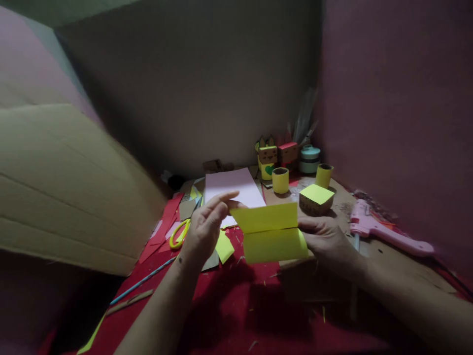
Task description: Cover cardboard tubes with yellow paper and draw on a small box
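Note:
A bright yellow piece of paper [273,245] is held up in front of me above the red cloth. A dark line crosses it lengthwise; whether that is a fold or a gap between two pieces, I cannot tell. Its lower right end curls. My right hand [328,241] grips the right edge, thumb and fingers closed on it. At the upper left corner, my left hand [209,222] has its bent fingers against the paper, partly hidden behind it. Yellow-handled scissors [180,234] lie beside my left wrist. Under the hands' level rests a yellow scrap [223,246].
A pale pink sheet [232,182] lies behind. Yellow tubes [280,181], a yellow-topped cardboard piece [317,199], a cardboard animal figure [268,160] and a teal container [309,158] stand further back. A pink glue gun [384,229] lies right; a large cardboard panel [66,187] rises left.

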The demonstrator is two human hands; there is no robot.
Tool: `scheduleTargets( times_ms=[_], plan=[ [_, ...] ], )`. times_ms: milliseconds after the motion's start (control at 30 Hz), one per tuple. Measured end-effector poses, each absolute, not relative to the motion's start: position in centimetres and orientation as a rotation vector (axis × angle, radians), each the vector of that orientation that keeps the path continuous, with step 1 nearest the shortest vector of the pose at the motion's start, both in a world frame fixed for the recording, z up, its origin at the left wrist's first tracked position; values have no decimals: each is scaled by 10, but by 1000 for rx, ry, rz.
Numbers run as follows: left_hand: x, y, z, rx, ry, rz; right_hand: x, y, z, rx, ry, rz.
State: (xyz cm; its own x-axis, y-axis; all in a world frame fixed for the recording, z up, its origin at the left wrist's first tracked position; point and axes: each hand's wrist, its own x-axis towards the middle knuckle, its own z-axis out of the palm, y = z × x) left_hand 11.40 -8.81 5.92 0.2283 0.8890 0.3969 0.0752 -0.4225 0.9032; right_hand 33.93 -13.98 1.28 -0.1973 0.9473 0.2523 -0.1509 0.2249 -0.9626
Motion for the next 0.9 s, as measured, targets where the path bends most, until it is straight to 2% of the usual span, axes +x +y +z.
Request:
scheduleTargets(
  times_ms=[100,167,267,433,767,900],
  plan=[
    [93,-84,62,1526,883,1430,339,-138,14,-817,-1300,1308],
    [73,-86,60,1521,1111,1433,340,-136,12,-795,-1267,1349],
    [40,-96,54,1749,1577,1202,341,-135,10,-795,-1249,1373],
    [-2,-108,42,1930,1967,872,342,-134,7,-815,-1242,1402],
    [12,-42,21,1986,2239,133,341,-134,10,-791,-1214,1527],
    [6,-32,28,1920,2246,-6,342,-132,13,-758,-1169,1548]
  ],
)
